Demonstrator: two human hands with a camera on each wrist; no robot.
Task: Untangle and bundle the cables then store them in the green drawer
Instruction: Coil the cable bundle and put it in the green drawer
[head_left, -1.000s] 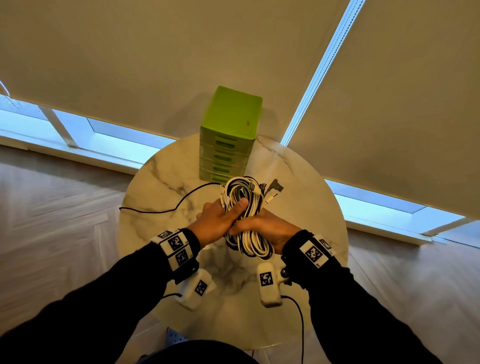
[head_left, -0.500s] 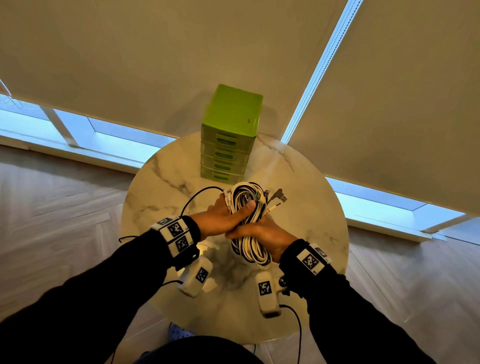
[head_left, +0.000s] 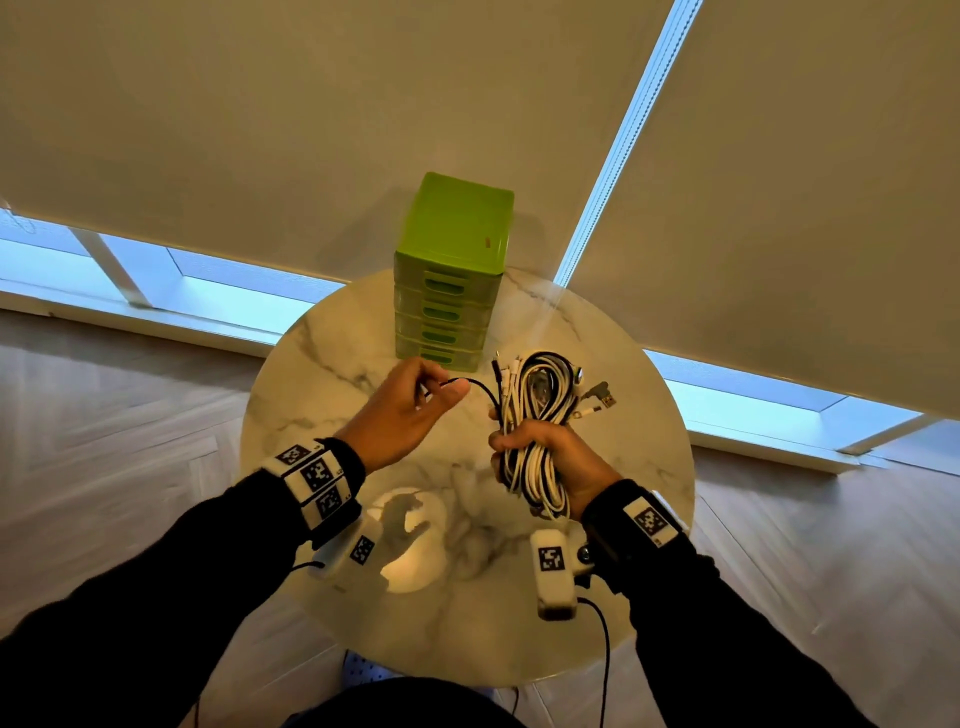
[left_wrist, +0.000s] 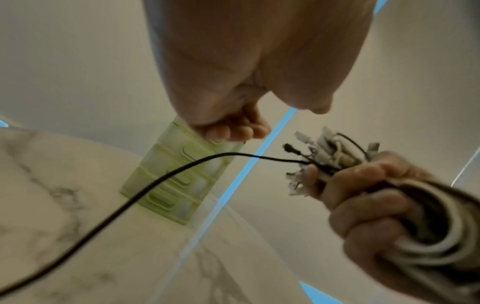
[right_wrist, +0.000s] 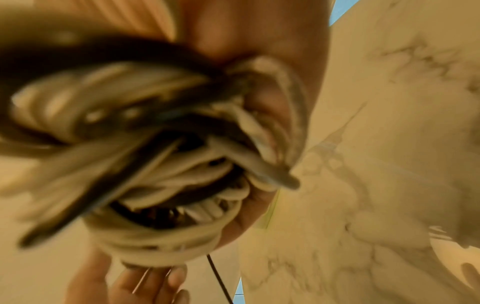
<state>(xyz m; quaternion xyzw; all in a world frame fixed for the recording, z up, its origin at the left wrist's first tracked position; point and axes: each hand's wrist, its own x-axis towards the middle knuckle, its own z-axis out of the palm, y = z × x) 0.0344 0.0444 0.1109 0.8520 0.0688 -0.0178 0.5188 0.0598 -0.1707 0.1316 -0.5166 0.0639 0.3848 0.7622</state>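
My right hand (head_left: 519, 447) grips a coiled bundle of white and black cables (head_left: 540, 395) upright above the round marble table (head_left: 322, 374). My left hand (head_left: 441, 387) is to the bundle's left, and its thumb and fingers pinch a thin black cable (head_left: 480, 387) that arcs out of the bundle. In the left wrist view that black cable (left_wrist: 161, 181) trails away low to the left, and the right hand (left_wrist: 363, 205) is clenched on the bundle (left_wrist: 330, 148). The green drawer unit (head_left: 452, 244) stands at the table's far edge with all drawers closed. The right wrist view shows the bundle (right_wrist: 182, 174) blurred.
Plug ends (head_left: 602, 397) stick out of the bundle's right side. Roller blinds (head_left: 260, 130) hang right behind the drawer unit, with low window strips under them. Wooden floor (head_left: 104, 415) surrounds the small table. Thin cords hang from both wrist cameras.
Both hands were clasped on the bundle. Now the left hand has come off it and moved left, drawing the black cable out. The right hand keeps the bundle.
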